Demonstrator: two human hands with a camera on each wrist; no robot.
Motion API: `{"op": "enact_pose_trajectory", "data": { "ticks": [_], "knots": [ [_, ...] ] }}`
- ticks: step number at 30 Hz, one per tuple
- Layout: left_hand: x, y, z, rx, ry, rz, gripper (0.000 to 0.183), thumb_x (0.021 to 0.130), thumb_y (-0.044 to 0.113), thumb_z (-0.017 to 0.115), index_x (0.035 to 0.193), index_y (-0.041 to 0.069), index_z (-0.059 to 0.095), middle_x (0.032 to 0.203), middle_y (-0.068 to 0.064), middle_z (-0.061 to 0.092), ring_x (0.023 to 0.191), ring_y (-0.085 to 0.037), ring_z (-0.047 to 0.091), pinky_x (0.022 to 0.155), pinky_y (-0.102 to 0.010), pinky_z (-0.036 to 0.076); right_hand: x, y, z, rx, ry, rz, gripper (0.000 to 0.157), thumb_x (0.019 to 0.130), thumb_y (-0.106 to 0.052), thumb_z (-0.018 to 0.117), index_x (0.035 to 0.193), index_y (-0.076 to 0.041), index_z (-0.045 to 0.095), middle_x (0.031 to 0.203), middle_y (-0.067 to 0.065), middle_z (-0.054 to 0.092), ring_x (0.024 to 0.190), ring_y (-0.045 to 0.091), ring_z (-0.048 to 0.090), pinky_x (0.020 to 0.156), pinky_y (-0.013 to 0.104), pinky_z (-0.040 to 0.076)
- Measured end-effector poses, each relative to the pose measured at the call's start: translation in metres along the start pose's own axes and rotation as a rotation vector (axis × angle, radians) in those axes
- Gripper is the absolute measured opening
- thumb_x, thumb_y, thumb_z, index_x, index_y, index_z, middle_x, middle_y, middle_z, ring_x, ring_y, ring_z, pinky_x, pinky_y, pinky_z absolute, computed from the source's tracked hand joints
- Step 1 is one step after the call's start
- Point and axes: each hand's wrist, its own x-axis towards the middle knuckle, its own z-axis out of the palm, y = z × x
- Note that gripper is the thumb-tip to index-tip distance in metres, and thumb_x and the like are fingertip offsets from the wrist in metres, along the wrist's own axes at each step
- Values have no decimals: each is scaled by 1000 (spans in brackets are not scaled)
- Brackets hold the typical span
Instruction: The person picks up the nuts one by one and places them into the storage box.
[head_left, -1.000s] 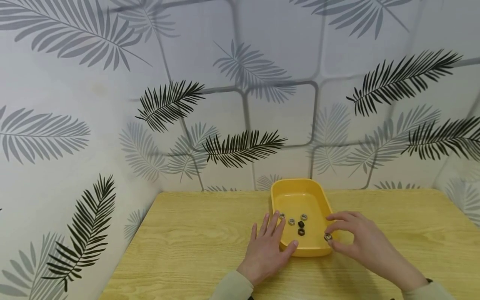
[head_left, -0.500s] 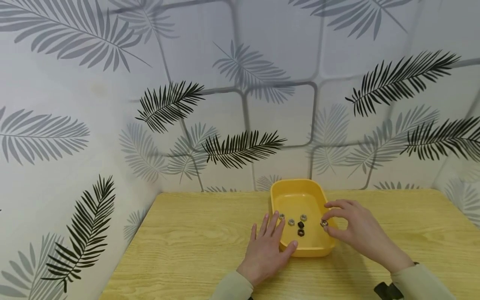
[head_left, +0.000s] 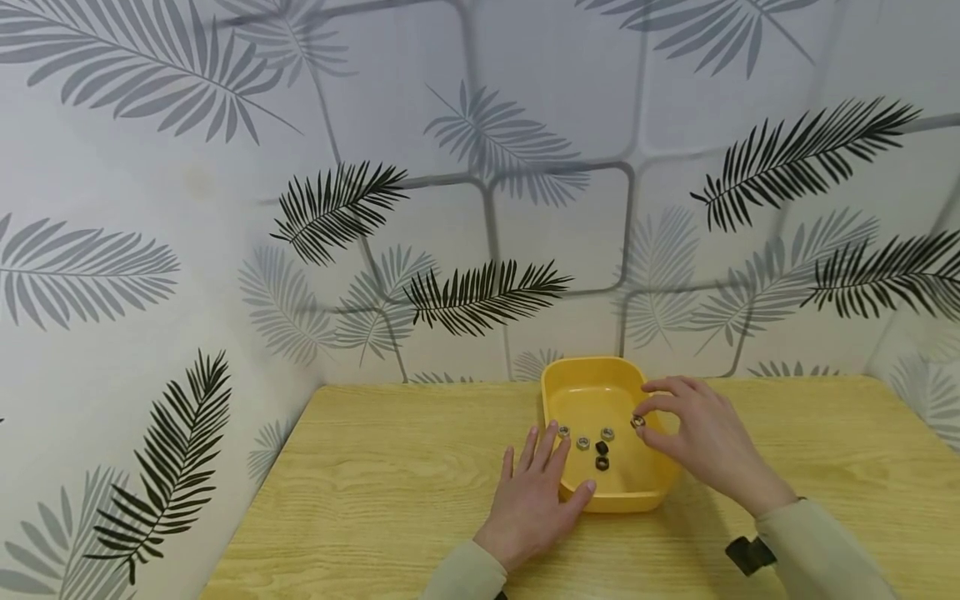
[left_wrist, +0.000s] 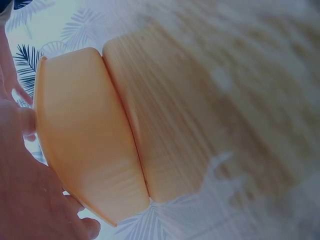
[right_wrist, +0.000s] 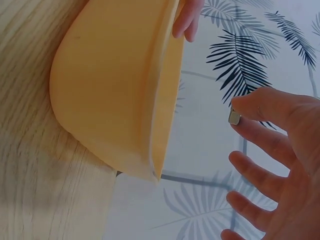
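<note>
Between thumb and index finger, my right hand [head_left: 705, 442] pinches a metal hex nut [head_left: 637, 422] over the right part of a yellow tray [head_left: 618, 503]. In the right wrist view the nut [right_wrist: 234, 117] shows side-on at the fingertips, the other fingers spread apart. Several nuts lie on the tray floor: silver ones, such as this silver nut [head_left: 583, 444], and two dark ones, a dark nut [head_left: 602, 463] with another dark nut [head_left: 602, 448] just behind it. My left hand [head_left: 528, 508] rests with extended fingers over the tray's near left rim, holding no nut.
The tray stands on a wood-grain table [head_left: 390, 467], close to its back edge. Behind it rises a wall [head_left: 450, 225] with a leaf pattern. A small black object [head_left: 750, 554] hangs beside the right sleeve [head_left: 817, 542].
My right hand has carried the pinched nut from the tray's near right rim inward, left and away from me. The left hand and the nuts in the tray have stayed put.
</note>
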Motion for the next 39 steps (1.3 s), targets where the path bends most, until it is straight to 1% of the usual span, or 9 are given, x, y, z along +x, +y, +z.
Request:
{"op": "enact_pose_trajectory", "data": {
  "ticks": [8,20,27,31,34,39],
  "knots": [
    [0,0,0,0,-5,-1,72,100,64,30,156,19,33,164,2,11,150,-22,5,115,-59,13,10,2,11,-58,-25,3,14,82,-25,80,95,-21,76,124,10,63,121,40,47,93,69,32],
    [2,-1,1,8,0,6,75,99,67,26,156,18,33,164,1,12,150,-25,7,115,-59,13,24,0,26,-68,-49,2,16,84,-26,78,97,-19,75,127,11,62,122,39,47,95,68,32],
    [3,-1,2,11,-3,2,74,99,66,28,156,19,33,164,1,12,150,-25,8,115,-59,13,33,-1,37,-79,-73,9,14,83,-26,78,95,-20,75,127,11,62,122,40,47,95,69,32],
    [2,0,3,3,-4,1,73,99,65,29,156,19,33,164,1,12,150,-23,6,115,-59,12,36,0,44,-92,-98,24,13,83,-27,79,93,-20,75,127,11,62,123,41,46,97,69,31],
    [1,0,2,-1,-2,3,74,99,66,27,155,18,34,164,1,12,150,-22,4,115,-59,12,37,1,49,-94,-114,37,12,82,-27,80,92,-20,75,126,12,62,123,42,46,98,69,30],
    [1,-1,2,-2,2,5,74,99,66,27,156,19,33,164,2,11,150,-24,6,114,-59,13,38,1,57,-86,-132,46,13,82,-26,79,92,-20,76,125,11,63,122,41,47,98,69,29]
  ]
}}
